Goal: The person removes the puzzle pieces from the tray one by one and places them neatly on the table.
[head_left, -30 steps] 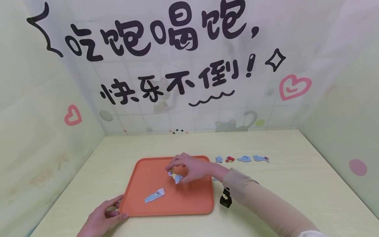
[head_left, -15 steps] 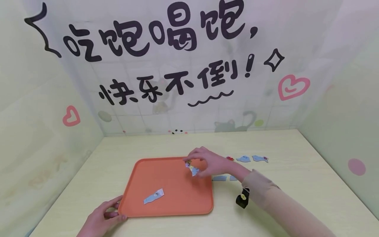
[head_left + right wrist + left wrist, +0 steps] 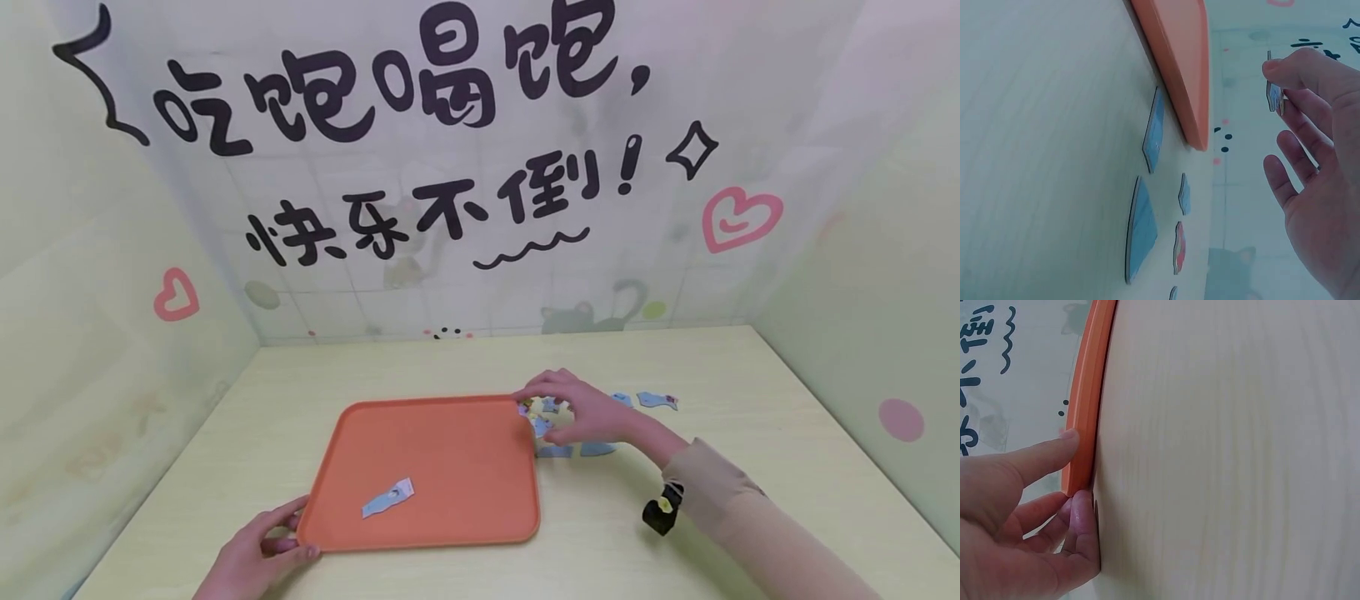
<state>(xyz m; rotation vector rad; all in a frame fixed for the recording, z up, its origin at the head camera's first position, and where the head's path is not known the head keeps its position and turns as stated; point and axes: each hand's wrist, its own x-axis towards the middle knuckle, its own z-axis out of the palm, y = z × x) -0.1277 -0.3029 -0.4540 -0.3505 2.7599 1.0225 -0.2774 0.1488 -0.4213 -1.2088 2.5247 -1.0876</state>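
Observation:
My left hand [image 3: 251, 552] grips the near left corner of an orange tray [image 3: 457, 483], thumb on the outer rim and fingers curled at the corner in the left wrist view. My right hand [image 3: 596, 412] pinches a blue and yellow puzzle piece [image 3: 542, 427] between thumb and fingers, raised over the tray's right edge. In the right wrist view the held piece [image 3: 1270, 94] shows nearly edge-on. A long light-blue puzzle piece [image 3: 387, 497] lies on the tray toward its front left.
Right of the tray, several puzzle pieces lie in two rows on the table, including a blue piece [image 3: 657, 400], another blue piece [image 3: 1140, 228] and a red one [image 3: 1179, 248]. A black strap [image 3: 662, 510] shows by the right forearm. Printed walls [image 3: 480, 292] enclose the table.
My right hand has carried the pinched puzzle piece rightward from over the middle of the tray to its right edge. The left hand keeps its grip on the tray corner.

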